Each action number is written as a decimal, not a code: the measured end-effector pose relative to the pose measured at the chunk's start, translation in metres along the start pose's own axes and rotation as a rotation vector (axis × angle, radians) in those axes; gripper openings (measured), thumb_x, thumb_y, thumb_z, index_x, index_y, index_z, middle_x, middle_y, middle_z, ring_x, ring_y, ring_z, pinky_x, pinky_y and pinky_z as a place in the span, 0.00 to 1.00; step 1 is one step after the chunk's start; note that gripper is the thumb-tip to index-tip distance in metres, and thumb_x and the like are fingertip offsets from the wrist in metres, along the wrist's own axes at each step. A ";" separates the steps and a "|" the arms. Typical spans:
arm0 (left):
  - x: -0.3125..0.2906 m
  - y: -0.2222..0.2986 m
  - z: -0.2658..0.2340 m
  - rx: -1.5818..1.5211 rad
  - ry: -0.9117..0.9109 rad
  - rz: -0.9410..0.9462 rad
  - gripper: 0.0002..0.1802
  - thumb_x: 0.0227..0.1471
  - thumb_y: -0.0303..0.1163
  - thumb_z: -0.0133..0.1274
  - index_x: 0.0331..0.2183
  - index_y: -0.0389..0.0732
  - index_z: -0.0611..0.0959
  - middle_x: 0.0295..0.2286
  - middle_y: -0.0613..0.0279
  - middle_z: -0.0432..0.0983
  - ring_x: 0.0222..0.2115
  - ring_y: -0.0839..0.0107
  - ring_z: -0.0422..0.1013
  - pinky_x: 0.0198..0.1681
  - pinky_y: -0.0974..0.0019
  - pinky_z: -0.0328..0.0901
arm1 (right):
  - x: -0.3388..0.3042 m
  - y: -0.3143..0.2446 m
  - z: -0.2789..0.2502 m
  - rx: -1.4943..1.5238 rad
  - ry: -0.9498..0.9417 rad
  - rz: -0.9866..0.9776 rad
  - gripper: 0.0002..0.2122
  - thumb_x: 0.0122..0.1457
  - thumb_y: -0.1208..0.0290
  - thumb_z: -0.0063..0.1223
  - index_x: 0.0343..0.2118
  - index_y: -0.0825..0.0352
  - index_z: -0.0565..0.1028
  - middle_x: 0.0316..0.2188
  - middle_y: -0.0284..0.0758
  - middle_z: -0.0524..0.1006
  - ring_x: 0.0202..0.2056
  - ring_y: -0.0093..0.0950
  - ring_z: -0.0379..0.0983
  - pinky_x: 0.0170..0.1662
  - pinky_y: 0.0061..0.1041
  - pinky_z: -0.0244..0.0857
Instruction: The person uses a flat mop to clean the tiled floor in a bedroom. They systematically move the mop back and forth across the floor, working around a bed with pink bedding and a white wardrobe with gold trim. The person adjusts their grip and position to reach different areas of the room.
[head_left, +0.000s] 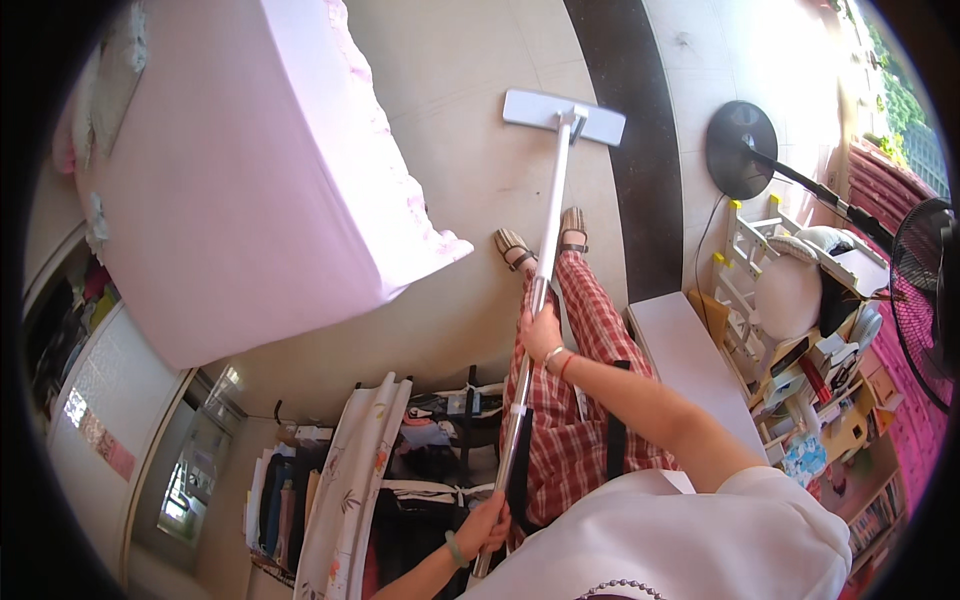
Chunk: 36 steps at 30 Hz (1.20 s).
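A flat mop (548,235) with a long white and silver pole slants from my waist out to the floor. Its white rectangular head (540,110) lies on the pale tiles beside a dark floor strip. My right hand (540,332), with a bracelet and a red cord at the wrist, is closed around the middle of the pole. Lower down, near the pole's end, my left hand (484,524) grips it too, a green bangle on that wrist. Underneath the mop head, the pad is hidden.
A bed with a pink cover (230,180) stands at left. A standing fan (741,150) and a white ladder-like frame (745,255) with piled things are at right. Beside my legs is a fabric-covered clothes rack (345,470); a white bench-like surface (690,365) lies opposite.
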<state>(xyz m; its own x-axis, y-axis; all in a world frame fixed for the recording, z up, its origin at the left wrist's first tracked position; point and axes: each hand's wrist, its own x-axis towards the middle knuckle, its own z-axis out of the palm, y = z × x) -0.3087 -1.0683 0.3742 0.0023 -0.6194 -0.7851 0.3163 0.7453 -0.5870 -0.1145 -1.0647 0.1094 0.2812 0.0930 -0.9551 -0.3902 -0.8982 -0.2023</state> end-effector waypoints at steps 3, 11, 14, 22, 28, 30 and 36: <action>0.032 0.063 0.028 0.078 -0.008 0.077 0.25 0.56 0.57 0.32 0.22 0.45 0.64 0.10 0.72 0.51 0.07 0.81 0.45 0.09 0.76 0.43 | 0.069 -0.026 -0.023 0.118 0.076 -0.085 0.13 0.56 0.69 0.41 0.35 0.77 0.59 0.21 0.46 0.71 0.12 0.35 0.71 0.12 0.31 0.66; 0.091 0.189 0.138 0.118 -0.242 0.350 0.24 0.54 0.58 0.37 0.23 0.46 0.63 0.11 0.75 0.52 0.08 0.86 0.47 0.09 0.80 0.45 | 0.187 -0.163 -0.149 0.103 0.180 -0.113 0.11 0.56 0.71 0.39 0.32 0.77 0.67 0.16 0.39 0.71 0.14 0.29 0.72 0.14 0.28 0.69; 0.080 0.156 0.123 0.150 -0.240 0.278 0.24 0.55 0.57 0.36 0.22 0.46 0.62 0.11 0.75 0.51 0.08 0.85 0.47 0.09 0.79 0.45 | 0.187 -0.093 -0.127 0.152 0.192 -0.194 0.14 0.55 0.69 0.39 0.17 0.74 0.64 0.12 0.37 0.67 0.10 0.29 0.68 0.11 0.31 0.65; -0.002 -0.036 0.017 0.176 0.037 0.064 0.24 0.57 0.54 0.32 0.24 0.44 0.65 0.11 0.71 0.51 0.09 0.82 0.46 0.10 0.77 0.42 | 0.000 0.098 0.008 -0.095 0.140 -0.133 0.15 0.56 0.65 0.42 0.33 0.76 0.60 0.24 0.50 0.72 0.19 0.39 0.73 0.21 0.34 0.68; 0.013 -0.019 0.020 0.016 0.021 -0.025 0.24 0.56 0.54 0.35 0.22 0.44 0.65 0.11 0.71 0.53 0.07 0.82 0.47 0.09 0.77 0.43 | 0.013 0.071 -0.012 -0.069 0.123 -0.088 0.16 0.56 0.64 0.44 0.33 0.76 0.60 0.25 0.52 0.72 0.22 0.42 0.73 0.24 0.36 0.67; 0.029 0.019 0.036 0.028 0.021 -0.008 0.24 0.56 0.55 0.34 0.22 0.45 0.64 0.10 0.72 0.52 0.07 0.82 0.46 0.09 0.77 0.43 | 0.027 0.006 -0.042 0.143 0.053 0.045 0.15 0.56 0.65 0.44 0.33 0.75 0.61 0.23 0.52 0.72 0.24 0.44 0.72 0.27 0.38 0.67; 0.073 0.181 0.123 0.224 -0.102 0.244 0.24 0.55 0.57 0.36 0.22 0.46 0.64 0.10 0.74 0.52 0.07 0.84 0.47 0.09 0.78 0.43 | 0.163 -0.117 -0.135 0.269 0.168 -0.101 0.12 0.55 0.70 0.38 0.20 0.74 0.64 0.15 0.37 0.68 0.12 0.28 0.68 0.13 0.28 0.66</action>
<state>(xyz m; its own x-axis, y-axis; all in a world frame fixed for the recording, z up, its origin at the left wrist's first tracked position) -0.1348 -1.0090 0.2349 0.1948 -0.4598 -0.8664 0.4951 0.8086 -0.3178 0.0951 -1.0024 0.0070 0.4618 0.0838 -0.8830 -0.5643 -0.7403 -0.3653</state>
